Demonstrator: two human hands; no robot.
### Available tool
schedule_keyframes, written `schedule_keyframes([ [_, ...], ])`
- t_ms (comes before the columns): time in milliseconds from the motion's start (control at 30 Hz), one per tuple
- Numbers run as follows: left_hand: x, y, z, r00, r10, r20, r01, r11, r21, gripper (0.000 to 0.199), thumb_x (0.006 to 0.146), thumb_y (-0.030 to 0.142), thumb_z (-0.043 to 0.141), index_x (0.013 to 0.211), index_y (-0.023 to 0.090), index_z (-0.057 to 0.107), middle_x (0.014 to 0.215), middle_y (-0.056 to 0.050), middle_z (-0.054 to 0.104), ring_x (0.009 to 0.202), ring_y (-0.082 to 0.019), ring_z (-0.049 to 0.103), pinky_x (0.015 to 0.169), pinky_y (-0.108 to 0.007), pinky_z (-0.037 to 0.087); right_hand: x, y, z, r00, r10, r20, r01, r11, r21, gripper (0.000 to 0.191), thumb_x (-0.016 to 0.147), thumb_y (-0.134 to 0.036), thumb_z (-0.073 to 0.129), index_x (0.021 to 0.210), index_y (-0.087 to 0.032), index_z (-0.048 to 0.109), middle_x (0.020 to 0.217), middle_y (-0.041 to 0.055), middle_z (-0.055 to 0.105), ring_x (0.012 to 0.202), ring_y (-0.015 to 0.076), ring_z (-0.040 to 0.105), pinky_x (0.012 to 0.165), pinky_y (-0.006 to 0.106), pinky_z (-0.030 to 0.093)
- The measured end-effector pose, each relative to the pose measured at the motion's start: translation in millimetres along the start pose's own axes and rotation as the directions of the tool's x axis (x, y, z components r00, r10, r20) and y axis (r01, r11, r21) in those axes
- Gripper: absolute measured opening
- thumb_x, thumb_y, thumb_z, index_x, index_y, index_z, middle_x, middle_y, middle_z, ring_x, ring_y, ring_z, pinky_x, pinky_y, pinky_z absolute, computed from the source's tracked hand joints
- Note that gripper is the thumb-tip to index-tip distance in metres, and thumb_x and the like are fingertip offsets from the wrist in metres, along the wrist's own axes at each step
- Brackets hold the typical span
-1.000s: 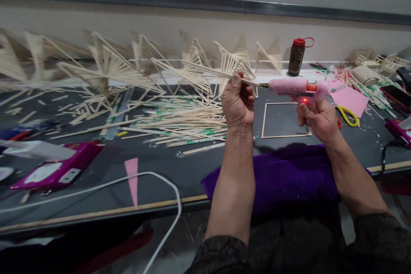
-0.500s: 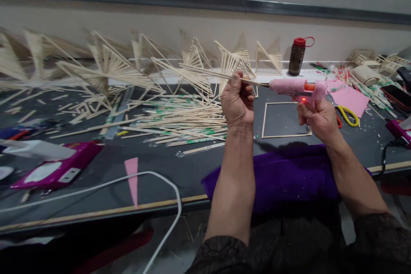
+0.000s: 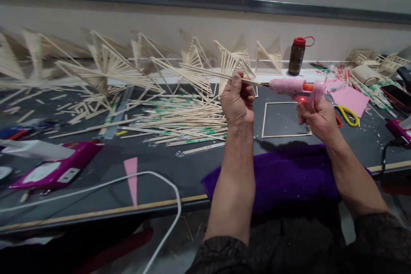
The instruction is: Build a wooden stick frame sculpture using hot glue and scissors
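Observation:
My left hand (image 3: 237,100) pinches a thin wooden stick (image 3: 208,70) held up above the table. My right hand (image 3: 317,117) is wrapped around the handle of a pink hot glue gun (image 3: 290,87), whose red light glows. The gun's nozzle points left and meets, or nearly meets, the stick's right end; I cannot tell whether they touch. Below the gun, a rectangular frame of sticks (image 3: 285,135) lies flat on the table. Behind my left hand stands a twisted stick structure (image 3: 236,61), and a pile of loose sticks (image 3: 180,120) lies left of my wrist.
Several more stick structures (image 3: 105,66) line the wall. A water bottle (image 3: 296,56), yellow-handled scissors (image 3: 348,115) and pink paper (image 3: 353,96) lie toward the right. A purple cloth (image 3: 289,175) covers the front edge. At left are a magenta power strip (image 3: 61,167) and a white cord (image 3: 167,182).
Almost nothing differs. Both hands hold the stick and the glue gun in nearly the same place, with the gun tilted very slightly.

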State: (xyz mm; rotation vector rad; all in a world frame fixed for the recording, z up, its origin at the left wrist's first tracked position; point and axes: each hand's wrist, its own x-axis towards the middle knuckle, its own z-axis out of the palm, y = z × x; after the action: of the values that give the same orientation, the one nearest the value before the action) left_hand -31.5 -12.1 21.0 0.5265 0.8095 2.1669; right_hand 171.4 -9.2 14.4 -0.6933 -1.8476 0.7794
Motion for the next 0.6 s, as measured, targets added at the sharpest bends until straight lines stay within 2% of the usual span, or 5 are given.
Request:
schedule_keyframes([
  [167,2.3,-5.0,-3.8,0.999,0.046,-0.010,-0.045,0.998,0.038,0.014,0.078,0.037,0.079,0.077,0.024,0.073,0.065,0.005,0.066,0.050,-0.004,0.056,0.038,-0.014,0.036,-0.5,-0.5,1.0,1.000,-0.008,0.011,0.008,1.000,0.019,0.022,0.089,-0.042,0.059,0.081,-0.023,0.065,0.051,-0.0047,0.052,0.045,0.0094,0.047,0.049,0.029,0.042],
  [400,3.9,-8.6,-6.3,0.995,0.103,0.009,-0.102,0.977,0.187,0.032,0.073,0.053,0.079,0.086,0.024,0.074,0.066,0.003,0.066,0.055,-0.007,0.058,0.041,-0.018,0.036,0.2,2.7,2.3,1.000,0.016,-0.008,-0.016,1.000,-0.012,0.024,0.089,-0.046,0.061,0.087,-0.023,0.066,0.053,-0.0049,0.053,0.044,0.0090,0.048,0.049,0.028,0.045],
  [600,1.2,-6.7,-2.7,0.987,0.157,-0.042,-0.145,0.967,0.207,0.035,0.072,0.055,0.079,0.084,0.022,0.073,0.065,0.003,0.064,0.053,-0.007,0.056,0.041,-0.018,0.034,0.3,1.0,1.7,1.000,0.006,-0.011,-0.006,1.000,-0.027,0.030,0.089,-0.052,0.060,0.088,-0.023,0.067,0.053,-0.0049,0.054,0.045,0.0094,0.049,0.049,0.028,0.046],
])
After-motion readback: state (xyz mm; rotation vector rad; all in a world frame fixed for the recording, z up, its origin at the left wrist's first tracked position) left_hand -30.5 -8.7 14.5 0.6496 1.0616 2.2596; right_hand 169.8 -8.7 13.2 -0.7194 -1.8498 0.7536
